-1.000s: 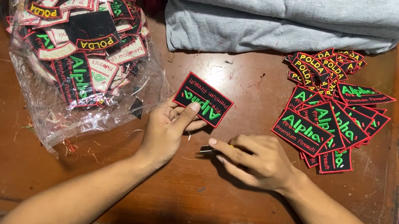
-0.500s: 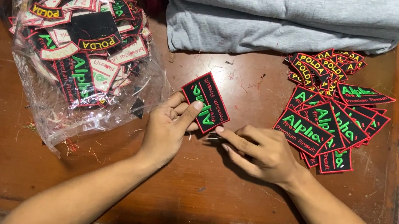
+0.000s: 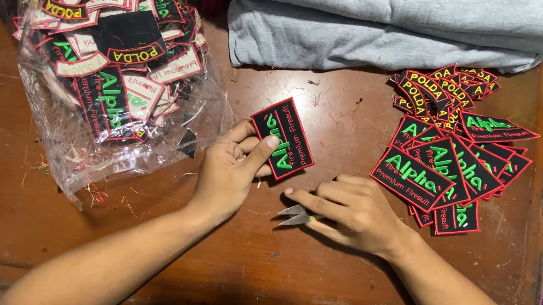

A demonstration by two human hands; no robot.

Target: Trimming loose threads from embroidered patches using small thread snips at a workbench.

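— While the left hand (image 3: 231, 172) pinches that black patch (image 3: 283, 138), where exactly does the patch sit?

— It lies tilted on the wooden table (image 3: 310, 280), thumb on its lower edge and fingers curled behind, green lettering and red border face up.

— And the right hand (image 3: 349, 211)?

— Closed around small thread snips (image 3: 296, 215), whose metal tips poke out to the left, just below the patch and apart from it.

— What surrounds them?

— To the right, a spread pile of finished patches (image 3: 446, 157), well clear of the hands. To the left, a clear plastic bag (image 3: 96, 54) stuffed with more patches. Folded grey cloth (image 3: 376, 25) lies along the far edge of the table.
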